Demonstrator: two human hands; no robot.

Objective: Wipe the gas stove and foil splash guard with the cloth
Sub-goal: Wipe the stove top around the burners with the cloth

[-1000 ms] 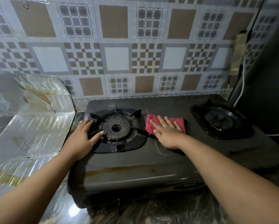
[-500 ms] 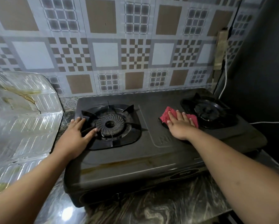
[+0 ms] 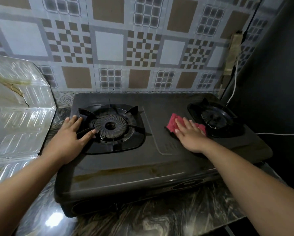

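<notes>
Hands are both sitting flat on the black gas stove [image 3: 125, 167] mid-frame: the right hand [image 3: 190, 137] is pressing the red cloth [image 3: 172, 124] down with straight, slightly spread fingers, just left of the right burner [image 3: 214, 118]. Left hand [image 3: 71, 138] is resting open by the left burner [image 3: 111, 126], thumb touching the grate, and the stained foil splash guard [image 3: 18, 108] is leaning at the left edge.

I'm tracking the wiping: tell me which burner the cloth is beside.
The right-hand burner: the red cloth, pressed flat under the right hand, lies just left of it. The left hand rests by the other burner.
</notes>
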